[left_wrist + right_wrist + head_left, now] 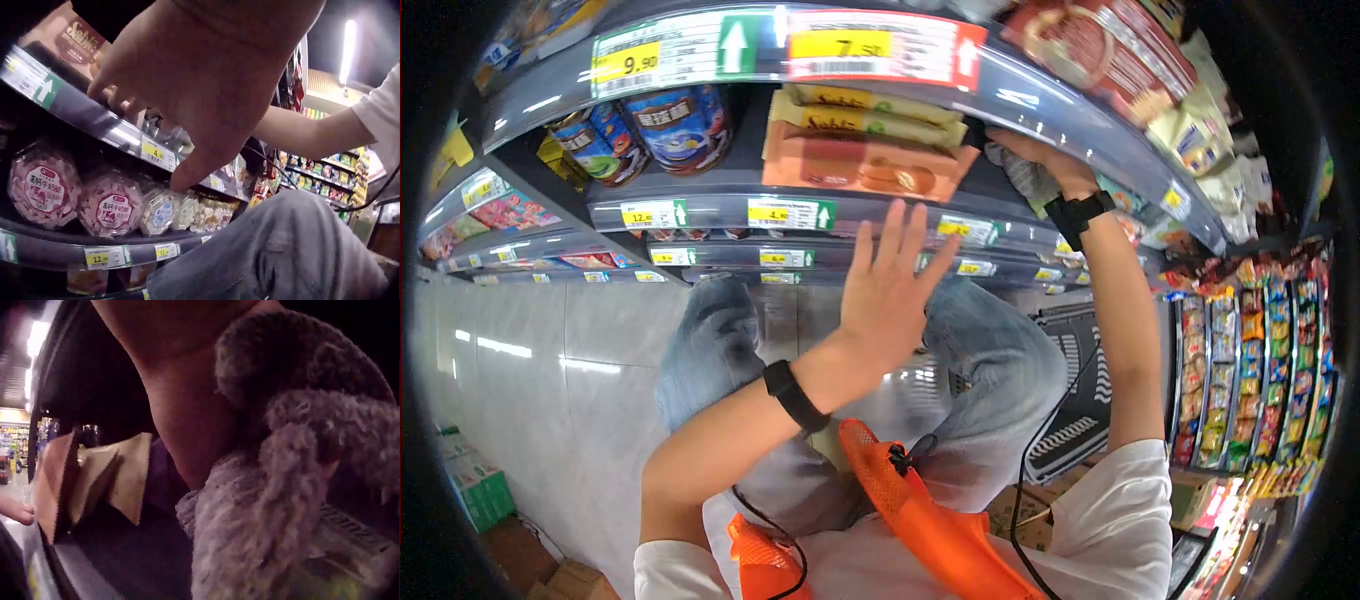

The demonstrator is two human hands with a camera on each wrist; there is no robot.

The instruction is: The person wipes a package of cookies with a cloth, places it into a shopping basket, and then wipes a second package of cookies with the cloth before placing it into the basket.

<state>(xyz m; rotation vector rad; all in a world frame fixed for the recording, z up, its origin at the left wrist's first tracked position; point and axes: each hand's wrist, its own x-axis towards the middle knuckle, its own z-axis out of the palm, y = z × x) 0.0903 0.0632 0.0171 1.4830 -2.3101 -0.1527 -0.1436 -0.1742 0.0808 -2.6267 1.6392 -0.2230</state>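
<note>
My right hand (1048, 158) reaches into the shelf, at the right of a row of biscuit packets (865, 165). It grips a fuzzy grey cloth (250, 519), which bunches around the fingers and hides most of them in the right wrist view. The cloth lies close over the shelf board, beside a clear package (356, 550). In front of the shelf edge, my left hand (890, 300) is held with fingers extended and nothing in it. The left wrist view shows this hand (187, 81) near the price strip, thumb pointing down.
Blue cans (678, 130) stand left of the packets. Tubs of pink sweets (44, 187) fill the shelf below. An upper shelf edge with price tags (885, 48) overhangs the right forearm. A dark plastic basket (1070, 390) sits on the floor by the right knee.
</note>
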